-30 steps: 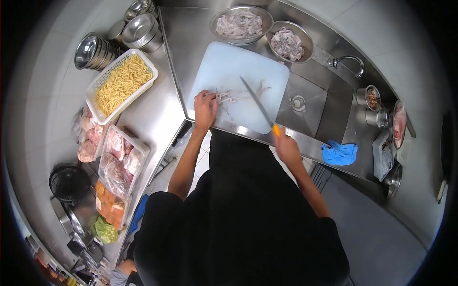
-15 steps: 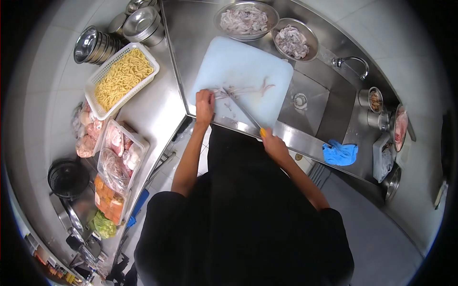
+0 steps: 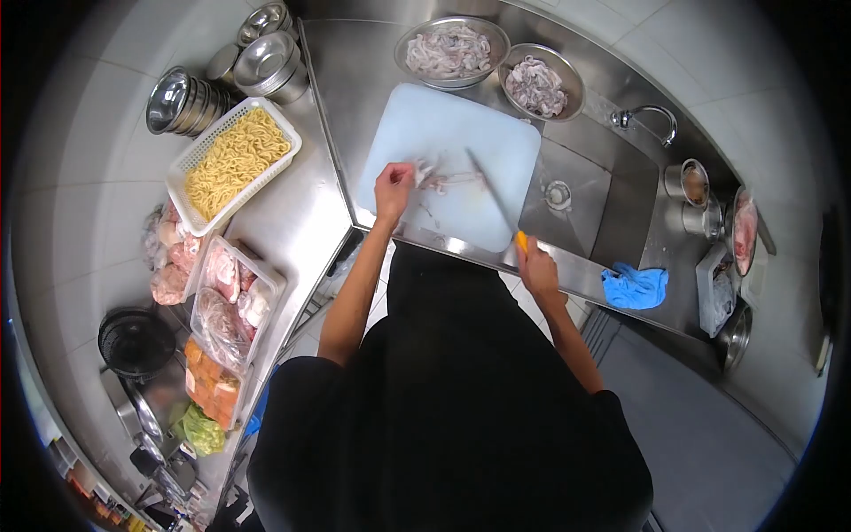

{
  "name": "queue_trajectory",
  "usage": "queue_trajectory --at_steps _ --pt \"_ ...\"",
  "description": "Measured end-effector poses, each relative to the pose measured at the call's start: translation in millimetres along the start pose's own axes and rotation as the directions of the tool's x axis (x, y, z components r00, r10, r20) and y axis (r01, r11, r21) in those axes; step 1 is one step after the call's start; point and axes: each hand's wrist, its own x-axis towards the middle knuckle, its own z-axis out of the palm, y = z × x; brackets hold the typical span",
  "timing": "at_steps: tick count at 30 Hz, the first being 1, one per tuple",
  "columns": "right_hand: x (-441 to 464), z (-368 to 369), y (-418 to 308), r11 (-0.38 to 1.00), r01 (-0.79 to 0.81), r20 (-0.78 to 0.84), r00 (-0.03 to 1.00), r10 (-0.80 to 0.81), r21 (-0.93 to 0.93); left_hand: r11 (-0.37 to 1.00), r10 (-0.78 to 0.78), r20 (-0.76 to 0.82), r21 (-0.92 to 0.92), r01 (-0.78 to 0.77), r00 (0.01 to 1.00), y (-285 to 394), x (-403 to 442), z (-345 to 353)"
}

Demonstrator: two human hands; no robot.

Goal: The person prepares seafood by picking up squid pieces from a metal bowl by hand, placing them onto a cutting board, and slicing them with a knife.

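My right hand (image 3: 539, 269) is closed round the yellow handle of a long knife (image 3: 493, 189). The blade slants up and left across the right part of the white cutting board (image 3: 417, 115). Over the board's left side, my left hand (image 3: 394, 190) pinches a pale, greyish piece of squid (image 3: 425, 170), which is blurred by motion. Thin pinkish squid strips (image 3: 456, 182) lie on the board between the piece and the blade. Beyond the board stand a wide metal bowl of pale squid strips (image 3: 449, 51) and a smaller bowl of greyer squid pieces (image 3: 536, 86).
A steel sink (image 3: 581, 160) with a faucet (image 3: 651, 115) lies right of the board. On its front ledge rests a blue cloth (image 3: 635, 285). To the left are a white basket of yellow noodles (image 3: 235, 164), a tub of bagged raw meat (image 3: 226, 301) and stacked metal bowls (image 3: 266, 62).
My left hand has lifted slightly and shifted right, with the squid piece now showing in its fingers. The knife has moved right, away from the left hand.
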Motion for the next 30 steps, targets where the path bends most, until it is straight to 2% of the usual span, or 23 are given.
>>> queue_trajectory --at_steps 1,3,4,7,8,11,12,15,18,21,23,24,28,30 --pt "-2.5 -3.1 -7.2 0.999 0.015 0.001 1.000 -0.015 0.042 0.973 0.113 -0.020 0.207 -0.107 0.993 -5.0 0.6 -7.1" --pt "-5.6 -9.5 -16.5 0.991 0.044 0.000 0.999 -0.044 0.125 0.925 0.174 -0.073 0.353 -0.137 0.982 -9.6 -9.7 -20.5" --pt "-5.6 -8.7 -17.1 0.987 -0.007 0.006 1.000 0.007 0.160 0.893 0.203 -0.096 0.426 -0.144 0.975 -9.5 -15.6 -24.8" --pt "-3.9 -13.2 -19.2 0.981 -0.102 0.002 0.995 0.103 0.167 0.885 0.197 -0.005 0.432 -0.175 0.980 0.7 -24.3 -15.3" --pt "-3.7 -18.0 -22.8 0.979 -0.098 -0.008 0.995 0.101 0.180 0.882 0.237 0.034 0.412 -0.230 0.971 5.4 -28.1 -7.5" --pt "0.3 -17.6 -29.6 0.978 0.002 -0.063 0.998 0.012 0.210 0.686 0.465 0.057 0.608 -0.400 0.883 13.6 -31.6 16.6" --pt "2.4 -19.7 -34.8 0.978 -0.005 -0.046 0.999 0.015 0.210 0.751 0.361 0.070 0.569 -0.335 0.930 8.4 -28.5 17.7" --pt "4.1 -26.0 -42.3 0.974 -0.068 0.020 0.998 0.065 0.215 0.777 0.291 0.070 0.565 -0.278 0.954 -5.1 -12.5 3.8" --pt "3.3 -21.0 -25.0 0.951 -0.169 0.092 0.984 0.150 0.260 0.735 0.237 0.055 0.643 -0.216 0.970 -8.2 -13.8 -21.7" --pt "4.5 0.6 -7.7 0.908 -0.199 0.145 0.977 0.155 0.368 0.668 0.389 0.018 0.682 -0.296 0.921 3.3 -25.1 -19.0" --pt "12.3 9.4 -12.7 0.881 -0.223 0.207 0.967 0.147 0.418 0.737 0.288 0.093 0.613 -0.283 0.953 11.3 -29.8 -11.8" --pt "15.8 12.1 -19.4 0.895 -0.175 0.195 0.976 0.102 0.410 0.769 0.241 0.134 0.578 -0.274 0.961 13.6 -30.3 -7.2" --pt "27.1 18.6 -54.3 0.919 -0.015 0.190 0.980 -0.066 0.394 0.916 0.108 0.093 0.377 -0.135 0.990 -1.4 -27.8 17.5" --pt "30.0 24.4 -68.6 0.908 0.032 0.200 0.972 -0.126 0.417 0.921 0.140 0.046 0.361 -0.147 0.989 -5.6 -28.8 26.8"
